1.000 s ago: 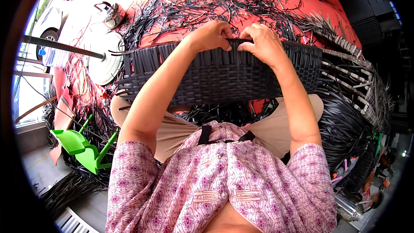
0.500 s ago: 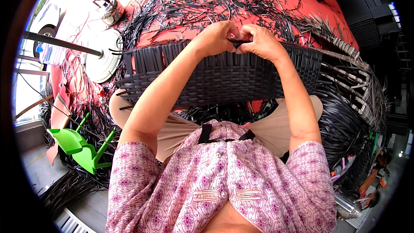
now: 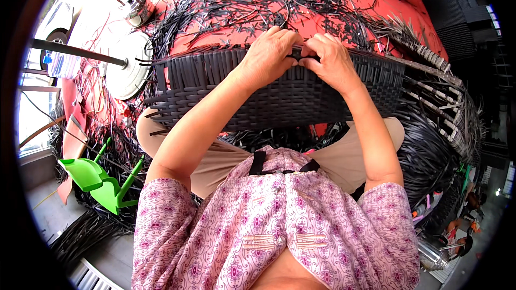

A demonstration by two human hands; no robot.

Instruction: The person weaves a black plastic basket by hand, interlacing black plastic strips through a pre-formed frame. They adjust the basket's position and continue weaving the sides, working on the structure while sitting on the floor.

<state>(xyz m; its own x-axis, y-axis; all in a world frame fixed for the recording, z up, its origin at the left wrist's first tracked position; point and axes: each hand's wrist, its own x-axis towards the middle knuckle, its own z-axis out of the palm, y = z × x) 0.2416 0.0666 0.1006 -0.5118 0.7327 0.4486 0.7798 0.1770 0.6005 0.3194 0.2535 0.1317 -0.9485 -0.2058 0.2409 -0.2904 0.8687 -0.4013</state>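
Observation:
A dark woven panel (image 3: 258,102) of flat black strips stands across my lap, its upper edge away from me. Loose strip ends stick out along its left side. My left hand (image 3: 271,56) is closed over the upper edge near the middle, thumb on the near face. Just right of it, my right hand (image 3: 329,62) pinches the same edge, thumb and fingers curled round it. A short bit of black strip shows between the two hands. The fingertips beyond the edge are partly hidden.
Cut black strips (image 3: 301,0) litter the red sheet (image 3: 226,35) beyond the panel. At left stand a metal kettle (image 3: 137,11), a round white base (image 3: 129,70) with a pole, and a bright green plastic dustpan (image 3: 105,188). Bundled strips (image 3: 430,145) lie at right.
Both hands have come a little lower and turned, with the left hand's back now more in view. The fingers have gone from meeting above the edge to gripping along it.

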